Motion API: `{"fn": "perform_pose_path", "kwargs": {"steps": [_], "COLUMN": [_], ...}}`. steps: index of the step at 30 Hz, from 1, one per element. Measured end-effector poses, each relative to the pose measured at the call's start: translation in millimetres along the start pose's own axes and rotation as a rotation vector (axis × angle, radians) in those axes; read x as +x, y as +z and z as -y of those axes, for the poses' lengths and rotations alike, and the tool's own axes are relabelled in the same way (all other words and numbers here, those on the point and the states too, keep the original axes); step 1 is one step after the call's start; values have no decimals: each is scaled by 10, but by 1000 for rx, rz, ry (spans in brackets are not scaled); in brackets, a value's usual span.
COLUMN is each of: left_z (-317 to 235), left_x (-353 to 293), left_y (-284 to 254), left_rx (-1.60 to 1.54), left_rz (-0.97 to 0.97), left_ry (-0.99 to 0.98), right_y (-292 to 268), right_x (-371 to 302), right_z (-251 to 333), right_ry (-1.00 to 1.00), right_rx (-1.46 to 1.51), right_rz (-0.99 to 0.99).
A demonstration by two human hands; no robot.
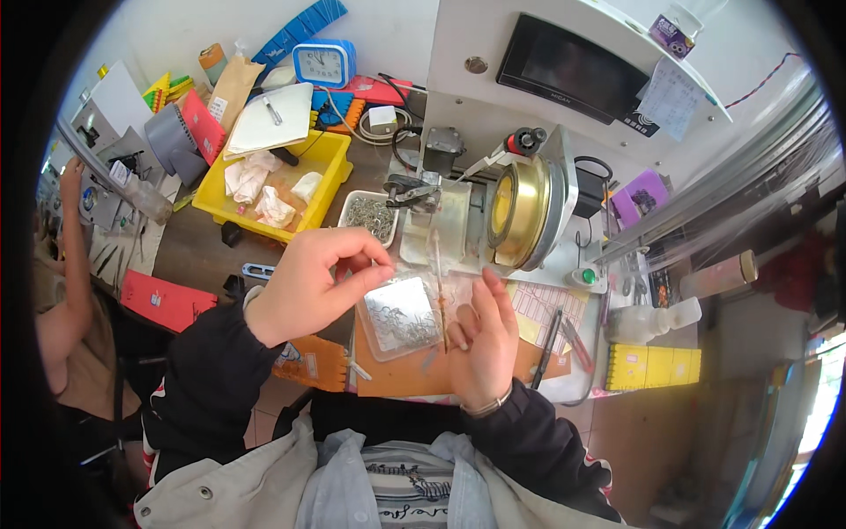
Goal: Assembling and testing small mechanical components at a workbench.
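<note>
Near the centre of the frame the left hand [310, 284] hovers with thumb and forefinger pinched together just above the upper left corner of a small square clear plastic tray of fine silvery metal hooks [403, 314]; whether anything sits between the fingertips is too small to tell. The tray lies on a brown cardboard sheet [397, 375] at the lower middle of the frame. Just right of the tray, the right hand [484, 339] is held palm up with fingers loosely spread, and a thin pale stick [438, 291] runs upright along its left edge, touching the fingers. Above the hands, a white rectangular dish of the same small metal pieces [371, 214] sits beside a grey bench machine with a brass-coloured round spool [520, 212]. In the upper left of the frame stands a yellow plastic bin holding crumpled white cloths [330, 159].
</note>
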State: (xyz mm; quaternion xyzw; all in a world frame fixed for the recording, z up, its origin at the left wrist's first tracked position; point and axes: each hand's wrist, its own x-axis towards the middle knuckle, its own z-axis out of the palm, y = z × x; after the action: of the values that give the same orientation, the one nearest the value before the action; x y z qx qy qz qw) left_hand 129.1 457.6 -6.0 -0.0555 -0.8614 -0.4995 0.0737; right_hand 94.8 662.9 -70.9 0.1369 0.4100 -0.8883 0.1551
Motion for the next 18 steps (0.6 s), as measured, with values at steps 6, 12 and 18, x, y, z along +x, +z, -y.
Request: {"fn": "perform_pose_path", "kwargs": {"steps": [6, 12, 18], "left_z": [-8, 165, 449], "left_x": [233, 429, 300], "left_y": [196, 583, 732], "left_rx": [10, -197, -169], "left_rz": [4, -328, -427], "left_ry": [78, 231, 380], "right_y": [145, 132, 145], "right_x": [354, 344, 211], "right_z": [67, 122, 305], "right_ry": [81, 290, 400], "right_rx": [22, 110, 205], "right_rz": [-29, 105, 279]}}
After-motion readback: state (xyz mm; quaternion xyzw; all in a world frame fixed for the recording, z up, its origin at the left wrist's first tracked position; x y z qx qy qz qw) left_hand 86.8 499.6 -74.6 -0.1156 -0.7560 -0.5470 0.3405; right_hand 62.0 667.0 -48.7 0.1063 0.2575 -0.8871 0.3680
